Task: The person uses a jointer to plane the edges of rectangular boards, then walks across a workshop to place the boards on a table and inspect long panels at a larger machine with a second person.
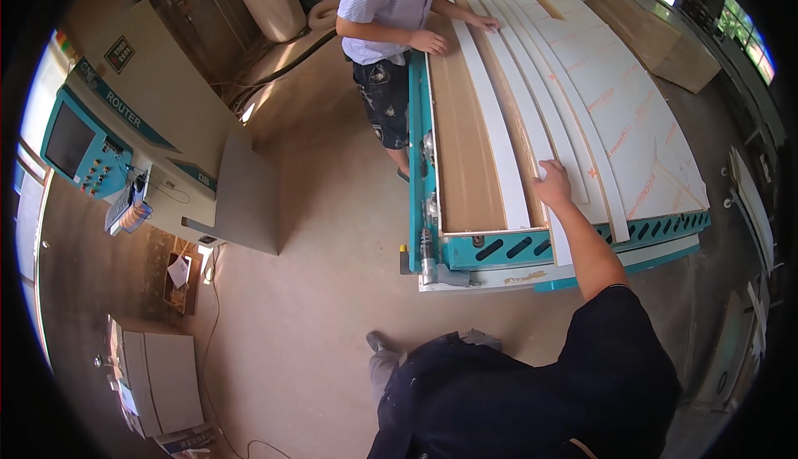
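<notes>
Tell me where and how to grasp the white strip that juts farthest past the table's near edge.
Take the white strip by its overhanging end, from the near side of the table, pinching top and bottom. It is long, narrow and flat; past the edge its underside looks free. It may swing, so a second hold farther along seems wise.

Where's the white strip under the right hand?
In the head view, right of centre, the white strip lies along the teal-framed table, near end overhanging its slotted rail.

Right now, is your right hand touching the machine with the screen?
No, the right hand is on a long white strip, well apart from that machine.
</notes>
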Action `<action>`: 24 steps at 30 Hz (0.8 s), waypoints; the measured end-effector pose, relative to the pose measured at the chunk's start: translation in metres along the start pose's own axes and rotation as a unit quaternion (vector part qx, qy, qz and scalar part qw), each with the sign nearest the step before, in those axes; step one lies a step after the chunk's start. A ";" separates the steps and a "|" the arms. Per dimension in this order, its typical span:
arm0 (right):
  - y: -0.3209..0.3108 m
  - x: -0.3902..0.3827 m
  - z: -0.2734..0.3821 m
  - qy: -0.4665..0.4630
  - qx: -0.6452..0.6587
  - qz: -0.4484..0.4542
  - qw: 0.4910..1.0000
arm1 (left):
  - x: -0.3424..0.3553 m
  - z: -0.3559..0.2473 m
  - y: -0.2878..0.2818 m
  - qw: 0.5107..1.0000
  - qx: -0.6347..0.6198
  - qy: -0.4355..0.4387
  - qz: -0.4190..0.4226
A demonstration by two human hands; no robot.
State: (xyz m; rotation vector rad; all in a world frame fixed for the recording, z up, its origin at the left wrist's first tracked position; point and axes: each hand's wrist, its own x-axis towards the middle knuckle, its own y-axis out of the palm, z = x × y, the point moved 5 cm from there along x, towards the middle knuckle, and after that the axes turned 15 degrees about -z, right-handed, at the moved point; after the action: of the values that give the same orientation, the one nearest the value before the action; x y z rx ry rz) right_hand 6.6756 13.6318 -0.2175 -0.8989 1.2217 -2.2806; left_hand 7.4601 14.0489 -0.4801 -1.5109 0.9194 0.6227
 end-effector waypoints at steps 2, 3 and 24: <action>0.000 -0.012 0.003 0.049 -0.029 -0.022 0.998 | 0.077 -0.077 -0.070 0.998 0.054 0.032 -0.004; -0.001 -0.017 0.006 0.050 -0.045 -0.021 0.998 | 0.112 -0.133 -0.109 0.993 0.088 0.074 -0.015; 0.089 0.149 0.040 0.133 -0.075 -0.118 0.981 | -0.148 -0.976 0.108 0.644 0.336 0.682 0.079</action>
State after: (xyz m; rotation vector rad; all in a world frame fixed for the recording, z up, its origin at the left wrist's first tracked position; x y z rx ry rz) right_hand 6.6017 13.4702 -0.2240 -0.8516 1.4880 -2.5906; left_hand 7.1733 13.1225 -0.2670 -0.9807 2.1134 -0.9432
